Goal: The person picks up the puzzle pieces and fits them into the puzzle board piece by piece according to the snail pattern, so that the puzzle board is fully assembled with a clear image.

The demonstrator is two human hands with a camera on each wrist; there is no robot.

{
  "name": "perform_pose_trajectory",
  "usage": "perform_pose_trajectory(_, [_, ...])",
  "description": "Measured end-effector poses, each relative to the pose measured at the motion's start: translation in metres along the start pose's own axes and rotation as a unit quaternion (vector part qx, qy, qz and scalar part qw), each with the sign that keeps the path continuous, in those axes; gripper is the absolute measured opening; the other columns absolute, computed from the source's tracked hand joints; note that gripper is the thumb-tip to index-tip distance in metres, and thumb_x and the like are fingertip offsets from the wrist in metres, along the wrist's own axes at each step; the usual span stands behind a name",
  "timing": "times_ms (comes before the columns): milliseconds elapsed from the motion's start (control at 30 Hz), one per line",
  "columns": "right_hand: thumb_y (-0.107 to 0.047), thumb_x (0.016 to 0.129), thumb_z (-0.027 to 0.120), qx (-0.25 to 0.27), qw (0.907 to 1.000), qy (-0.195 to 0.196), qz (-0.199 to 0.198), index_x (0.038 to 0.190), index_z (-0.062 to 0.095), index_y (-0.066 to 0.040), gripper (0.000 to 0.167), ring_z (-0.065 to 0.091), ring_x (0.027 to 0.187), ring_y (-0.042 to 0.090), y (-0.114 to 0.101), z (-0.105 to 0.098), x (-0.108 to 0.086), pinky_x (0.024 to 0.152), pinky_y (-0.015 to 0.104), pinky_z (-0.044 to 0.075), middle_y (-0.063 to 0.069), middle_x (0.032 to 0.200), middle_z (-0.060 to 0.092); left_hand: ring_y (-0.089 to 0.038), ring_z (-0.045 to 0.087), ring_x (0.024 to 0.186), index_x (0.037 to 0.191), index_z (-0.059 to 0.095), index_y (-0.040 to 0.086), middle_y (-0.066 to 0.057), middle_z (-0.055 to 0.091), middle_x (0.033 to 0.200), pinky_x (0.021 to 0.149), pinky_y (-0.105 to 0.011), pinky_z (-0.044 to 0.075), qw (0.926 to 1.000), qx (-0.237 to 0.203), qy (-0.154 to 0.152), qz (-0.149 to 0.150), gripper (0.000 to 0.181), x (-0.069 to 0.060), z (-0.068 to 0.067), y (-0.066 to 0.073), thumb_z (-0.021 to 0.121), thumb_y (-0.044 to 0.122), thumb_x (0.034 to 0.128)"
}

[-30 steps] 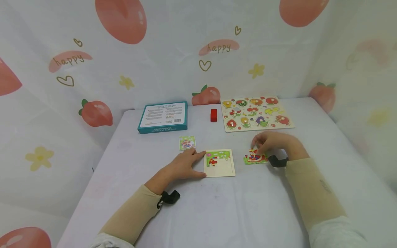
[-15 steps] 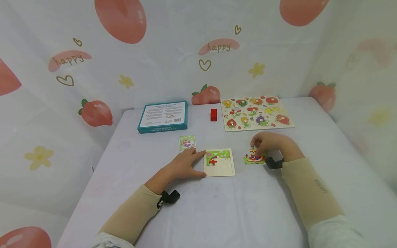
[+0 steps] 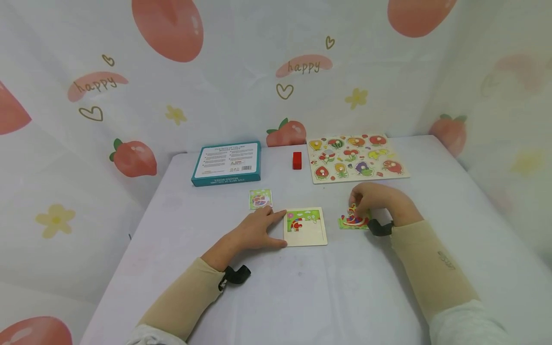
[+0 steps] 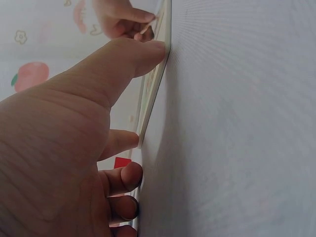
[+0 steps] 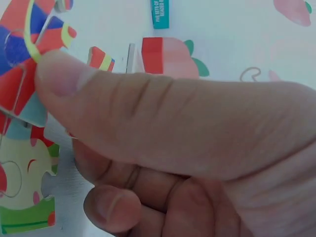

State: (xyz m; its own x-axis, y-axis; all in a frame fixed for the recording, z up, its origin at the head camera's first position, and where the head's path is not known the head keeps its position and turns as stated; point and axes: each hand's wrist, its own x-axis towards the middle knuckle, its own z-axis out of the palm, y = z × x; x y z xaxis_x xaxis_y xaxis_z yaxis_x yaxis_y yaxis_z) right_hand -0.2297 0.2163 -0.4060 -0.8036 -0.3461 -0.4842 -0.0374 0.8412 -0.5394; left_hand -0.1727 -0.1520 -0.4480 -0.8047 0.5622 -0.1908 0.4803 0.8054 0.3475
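My left hand (image 3: 252, 231) rests at the left side of a pale wooden puzzle tray (image 3: 311, 236). Its thumb touches the near corner and its index finger the far one; the other fingers lie on the table. Joined jigsaw pieces (image 3: 296, 224) fill the tray's upper and left part. To the right of the tray, my right hand (image 3: 376, 199) pinches a jigsaw piece (image 5: 17, 74) striped red and blue with some yellow, over a small pile of loose pieces (image 3: 352, 222). One loose piece (image 5: 22, 173) bears a smiling cartoon face. The right index fingertip is hidden behind the thumb.
A small picture card (image 3: 260, 197) lies just beyond my left fingers. Farther back are a teal box (image 3: 227, 163), a red block (image 3: 297, 160) and a fruit peg puzzle board (image 3: 355, 159). White cloth (image 3: 276, 297) covers the table.
My right hand has shifted slightly left over the loose pieces, and the piece in its fingers has turned a little. The left hand and the tray have not moved.
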Motion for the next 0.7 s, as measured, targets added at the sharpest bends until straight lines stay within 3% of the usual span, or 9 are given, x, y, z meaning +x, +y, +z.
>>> perform_pose_trajectory(400, [-0.014, 0.089, 0.076, 0.043, 0.9985, -0.004, -0.034, 0.101, 0.067, -0.008, 0.016, 0.057, 0.092, 0.025, 0.005, -0.01, -0.006, 0.083, 0.039, 0.048, 0.008, 0.095, 0.061, -0.015, 0.043, 0.095, 0.158, 0.043, 0.023, 0.001, 0.044, 0.106, 0.076, -0.032, 0.04, 1.0, 0.002, 0.001, 0.005, 0.09, -0.001, -0.001, 0.001, 0.079, 0.057, 0.0832])
perform_pose_trajectory(700, [-0.016, 0.096, 0.072, 0.087, 0.9925, 0.025, -0.082, 0.108, 0.064, -0.004, 0.018, 0.061, 0.092, 0.026, 0.004, -0.024, -0.022, 0.087, 0.041, 0.053, 0.008, 0.099, 0.065, -0.015, 0.043, 0.096, 0.158, 0.043, 0.024, 0.001, 0.044, 0.107, 0.076, -0.032, 0.041, 1.0, 0.004, 0.004, 0.003, 0.091, 0.001, 0.0, -0.001, 0.079, 0.058, 0.0824])
